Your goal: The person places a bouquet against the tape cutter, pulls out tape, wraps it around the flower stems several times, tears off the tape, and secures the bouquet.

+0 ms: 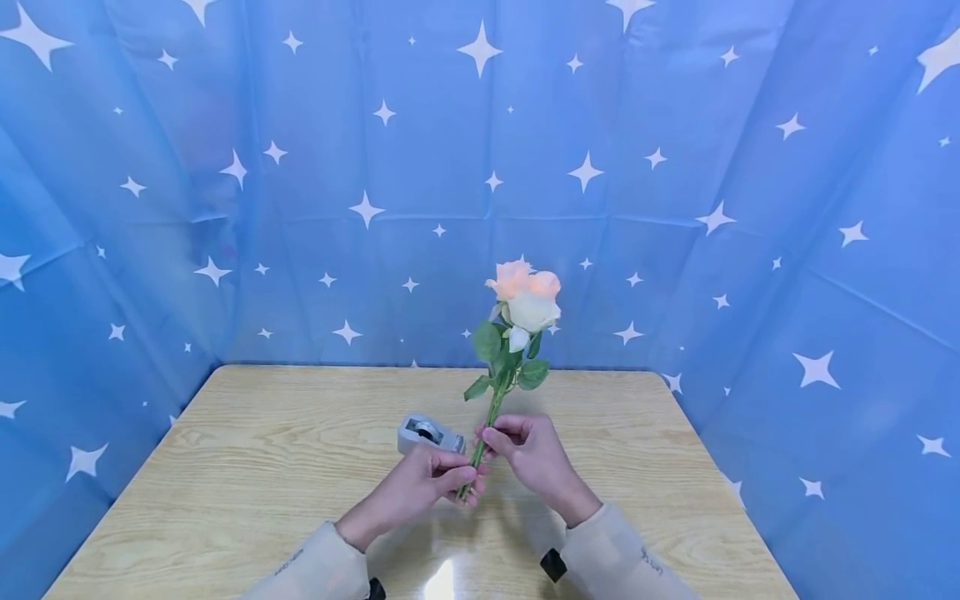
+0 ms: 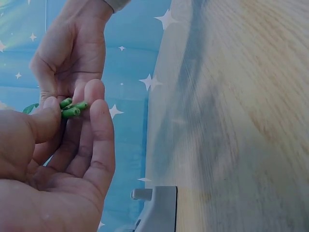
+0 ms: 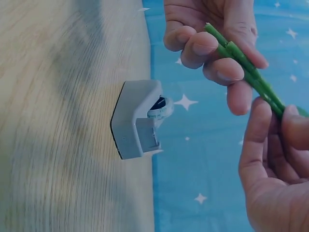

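Three artificial roses (image 1: 528, 300), two peach and one white, are bunched together above the table, leaning a little to the right. Their green stems (image 3: 251, 72) lie side by side, and the cut ends face the left wrist camera. Low on the stems, near the cut ends, my left hand (image 1: 431, 482) pinches them between thumb and fingers. My right hand (image 1: 536, 458) pinches the same stems just higher up, below the leaves (image 1: 506, 358). A grey tape dispenser (image 1: 427, 433) with a roll of tape stands on the table behind my left hand.
The wood-grain table (image 1: 300, 417) spreads out under both hands. A blue curtain (image 1: 420, 167) with white stars hangs behind it and along both sides. Bright light reflects off the table's near part.
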`<state>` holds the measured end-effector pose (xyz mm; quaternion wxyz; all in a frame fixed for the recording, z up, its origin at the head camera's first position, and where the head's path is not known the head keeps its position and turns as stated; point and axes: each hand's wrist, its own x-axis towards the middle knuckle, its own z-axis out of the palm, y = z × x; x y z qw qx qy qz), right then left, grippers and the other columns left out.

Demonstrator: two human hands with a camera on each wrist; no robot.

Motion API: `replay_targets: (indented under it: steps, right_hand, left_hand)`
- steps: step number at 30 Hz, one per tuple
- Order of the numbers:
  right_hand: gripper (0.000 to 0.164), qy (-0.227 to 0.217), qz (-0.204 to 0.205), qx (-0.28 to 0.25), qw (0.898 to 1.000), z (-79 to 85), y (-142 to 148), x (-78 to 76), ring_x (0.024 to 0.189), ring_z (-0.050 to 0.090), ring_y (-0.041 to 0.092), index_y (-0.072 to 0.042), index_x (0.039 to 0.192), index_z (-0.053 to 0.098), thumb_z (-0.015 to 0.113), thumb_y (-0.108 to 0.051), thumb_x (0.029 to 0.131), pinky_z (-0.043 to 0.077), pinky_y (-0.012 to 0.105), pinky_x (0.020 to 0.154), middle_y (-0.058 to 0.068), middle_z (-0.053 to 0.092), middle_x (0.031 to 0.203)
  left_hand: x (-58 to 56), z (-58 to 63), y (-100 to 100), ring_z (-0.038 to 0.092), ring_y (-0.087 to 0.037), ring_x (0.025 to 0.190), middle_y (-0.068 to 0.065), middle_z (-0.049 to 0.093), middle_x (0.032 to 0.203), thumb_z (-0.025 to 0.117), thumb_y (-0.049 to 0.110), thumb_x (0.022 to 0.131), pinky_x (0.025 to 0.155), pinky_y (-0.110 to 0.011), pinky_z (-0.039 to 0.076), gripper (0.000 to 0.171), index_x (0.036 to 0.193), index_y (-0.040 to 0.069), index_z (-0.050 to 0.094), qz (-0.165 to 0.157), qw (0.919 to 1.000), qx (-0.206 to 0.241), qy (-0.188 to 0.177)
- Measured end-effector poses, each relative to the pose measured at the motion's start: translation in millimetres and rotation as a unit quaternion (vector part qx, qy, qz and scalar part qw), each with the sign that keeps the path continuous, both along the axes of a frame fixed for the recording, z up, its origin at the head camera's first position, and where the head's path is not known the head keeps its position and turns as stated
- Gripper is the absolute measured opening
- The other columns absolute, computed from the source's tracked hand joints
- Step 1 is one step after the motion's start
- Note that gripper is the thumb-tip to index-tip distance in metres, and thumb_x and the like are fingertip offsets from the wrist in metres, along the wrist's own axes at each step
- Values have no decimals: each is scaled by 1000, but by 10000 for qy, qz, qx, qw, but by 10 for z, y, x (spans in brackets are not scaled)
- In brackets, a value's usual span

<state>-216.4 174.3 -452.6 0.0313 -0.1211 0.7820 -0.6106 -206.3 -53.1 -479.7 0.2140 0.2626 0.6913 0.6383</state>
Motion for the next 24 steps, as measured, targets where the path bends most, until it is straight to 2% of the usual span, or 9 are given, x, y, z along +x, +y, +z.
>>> replay_targets:
  steps: [6,11,15,20,24]
  right_hand:
    - [17,-63,154,-107,9998,-2,-6,6,93,79,27,-9,110,82,71,-19,105,65,35,87,12,82,113]
    - [24,-249,236,-246,9991,-26,-13,-3,97,79,23,-11,117,81,72,-30,105,66,34,89,2,81,123]
    - [25,-289,268,-330,9987,-55,-13,-11,95,79,25,-16,121,81,72,-33,105,66,34,88,4,81,121]
    - [27,-237,330,-331,9986,-61,-15,-14,92,80,27,-16,122,80,72,-35,105,66,35,87,8,81,120]
    - [28,-216,305,-213,9991,-60,-18,-10,91,81,27,-19,120,82,74,-40,103,66,34,89,10,83,109]
  left_hand:
    - [8,-35,-2,78,-31,102,-12,80,106,66,21,108,93,-52,64,22,120,9,80,37,9999,123,-11]
    - [17,-55,4,78,-21,95,-28,76,108,66,18,108,91,-57,62,20,117,7,80,198,9997,156,24]
    - [13,-70,3,77,-16,92,-36,74,111,67,20,107,90,-55,63,20,116,9,81,266,9995,160,17]
    - [16,-71,-2,77,-12,90,-29,77,108,67,21,107,88,-53,64,19,115,11,82,387,9991,75,154]
    - [26,-68,-6,77,-11,88,-24,79,104,68,19,107,86,-48,66,18,113,11,82,467,9986,46,235]
